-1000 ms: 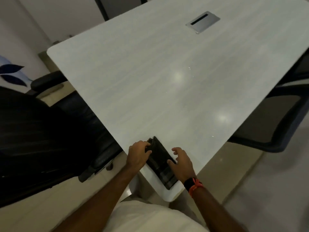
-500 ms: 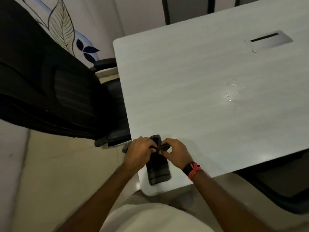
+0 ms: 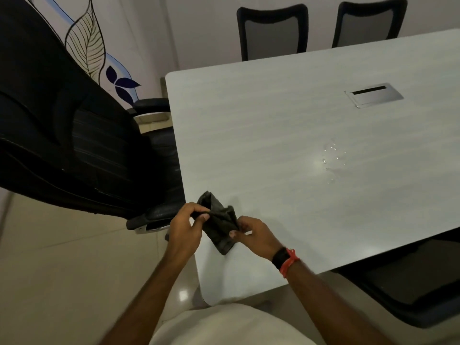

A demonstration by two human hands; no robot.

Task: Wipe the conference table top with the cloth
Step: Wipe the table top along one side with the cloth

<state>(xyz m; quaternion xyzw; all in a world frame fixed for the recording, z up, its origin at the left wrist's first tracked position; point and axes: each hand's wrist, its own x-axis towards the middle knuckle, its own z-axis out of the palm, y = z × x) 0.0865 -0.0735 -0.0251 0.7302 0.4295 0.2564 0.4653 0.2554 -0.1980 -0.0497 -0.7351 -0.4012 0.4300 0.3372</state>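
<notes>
Fold the cloth (image 3: pixel 219 226) into a flat pad before you press it down, so a broad face meets the table top (image 3: pixel 273 135) (a bunched wad would likely only smear). Then sweep toward the droplets (image 3: pixel 332 155) further in. Your left hand (image 3: pixel 185 229) pinches the cloth's upper edge with curled fingers. Your right hand (image 3: pixel 255 235) grips its other side between thumb and fingers. The cloth hangs between them over the table's near corner. Whether its lower end touches the surface, I cannot tell.
</notes>
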